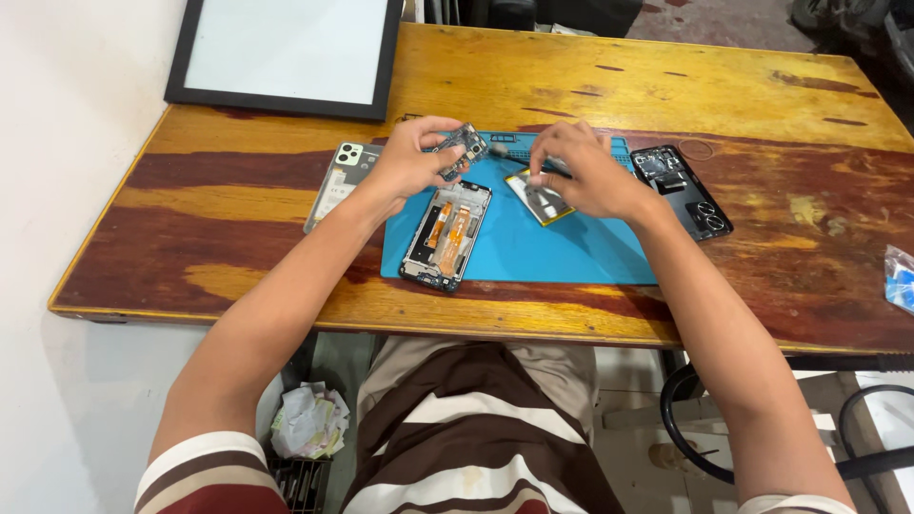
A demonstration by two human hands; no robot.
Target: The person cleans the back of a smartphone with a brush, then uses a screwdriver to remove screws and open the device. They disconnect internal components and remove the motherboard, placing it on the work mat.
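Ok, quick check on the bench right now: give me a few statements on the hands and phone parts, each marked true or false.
1. The left hand holds a small circuit board above the blue mat. True.
2. The opened phone body lies on the floor. False: it lies on the blue mat's left edge.
3. The right hand holds a thin dark tool. True.
4. The black framed panel sits at the table's near right corner. False: it sits at the far left.

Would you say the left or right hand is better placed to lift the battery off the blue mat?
Right: the right hand rests over the battery; the left hand already holds a circuit board.
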